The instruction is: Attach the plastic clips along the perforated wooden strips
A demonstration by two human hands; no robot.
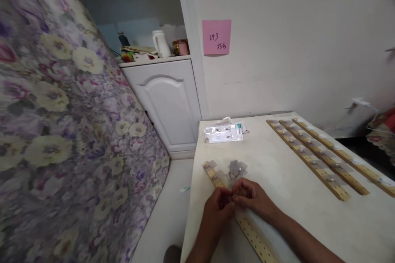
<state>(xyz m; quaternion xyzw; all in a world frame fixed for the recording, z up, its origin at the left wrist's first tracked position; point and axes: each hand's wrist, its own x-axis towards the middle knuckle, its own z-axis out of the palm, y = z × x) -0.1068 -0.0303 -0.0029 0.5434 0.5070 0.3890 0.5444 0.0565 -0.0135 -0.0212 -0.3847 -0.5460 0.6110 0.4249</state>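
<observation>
My left hand [219, 208] and my right hand [251, 199] meet over a perforated wooden strip [251, 232] lying on the white table [277, 164]. Both hands have their fingers pinched together on something small that I cannot make out. The strip's far end [211, 172] carries small clear plastic hooks. A loose clear plastic hook piece [237, 168] lies just beyond my fingers. Farther back sits a clear blister pack [222, 133] of hooks.
Three more wooden strips [321, 156] fitted with several clear hooks lie side by side on the table's right. A pink sticky note [216, 37] hangs on the wall. A floral-covered mattress [61, 131] leans at the left, with a white cabinet [166, 98] behind.
</observation>
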